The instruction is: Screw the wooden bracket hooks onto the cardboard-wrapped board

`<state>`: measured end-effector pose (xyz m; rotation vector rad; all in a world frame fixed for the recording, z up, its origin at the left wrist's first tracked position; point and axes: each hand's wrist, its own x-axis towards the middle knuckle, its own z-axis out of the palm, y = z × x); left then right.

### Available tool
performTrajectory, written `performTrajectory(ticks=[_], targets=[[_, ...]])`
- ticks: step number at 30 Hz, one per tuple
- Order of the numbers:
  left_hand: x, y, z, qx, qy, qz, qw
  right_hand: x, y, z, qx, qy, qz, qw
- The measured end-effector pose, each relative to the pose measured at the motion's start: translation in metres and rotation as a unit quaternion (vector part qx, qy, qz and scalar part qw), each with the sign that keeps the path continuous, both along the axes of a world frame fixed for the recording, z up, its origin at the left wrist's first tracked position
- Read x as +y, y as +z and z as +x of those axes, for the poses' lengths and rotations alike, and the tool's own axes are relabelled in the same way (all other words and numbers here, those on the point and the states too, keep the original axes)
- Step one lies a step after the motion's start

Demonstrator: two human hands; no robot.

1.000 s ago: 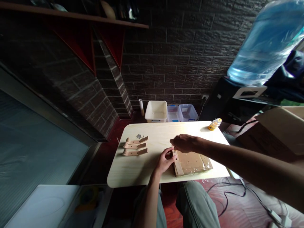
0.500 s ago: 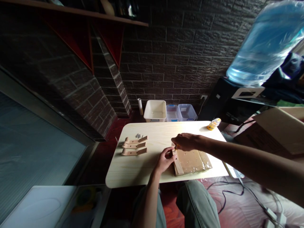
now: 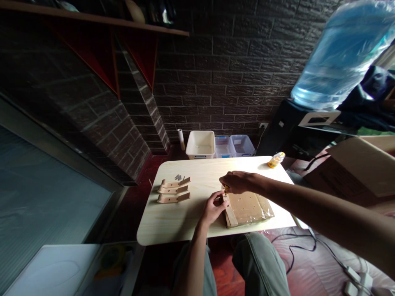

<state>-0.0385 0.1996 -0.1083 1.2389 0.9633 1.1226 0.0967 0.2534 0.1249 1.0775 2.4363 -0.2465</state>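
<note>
At the table, a wooden strip is held by the half-curled left hand, a yellow screwdriver by the closed right hand.

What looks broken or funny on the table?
The cardboard block near the right hand looks worn: small marks, maybe holes, dot its top, and shiny clear wrapping crinkles along its near edge.

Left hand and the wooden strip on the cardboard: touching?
Touching. The head view shows the left hand with its thumb tip on the wooden strip.

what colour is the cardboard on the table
The cardboard is light brown, shown best in the head view.
</note>
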Motion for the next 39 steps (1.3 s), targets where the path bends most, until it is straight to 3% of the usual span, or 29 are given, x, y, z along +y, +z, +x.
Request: performTrajectory(ticks=[15, 23, 32, 39], targets=[[0.0, 0.0, 0.002, 0.01, 0.005, -0.014, 1.0, 0.003, -0.004, -0.002, 0.001, -0.004, 0.007, 1.0], [0.0, 0.0, 0.003, 0.013, 0.008, -0.017, 1.0, 0.006, -0.016, 0.005, 0.006, -0.007, 0.018, 1.0], [-0.001, 0.001, 0.004, 0.007, 0.006, -0.009, 1.0, -0.001, -0.002, 0.001, 0.002, -0.008, 0.005, 1.0], [0.001, -0.003, 0.005, 0.009, 0.005, -0.01, 1.0, 0.007, -0.006, -0.001, -0.01, -0.017, 0.001, 1.0]])
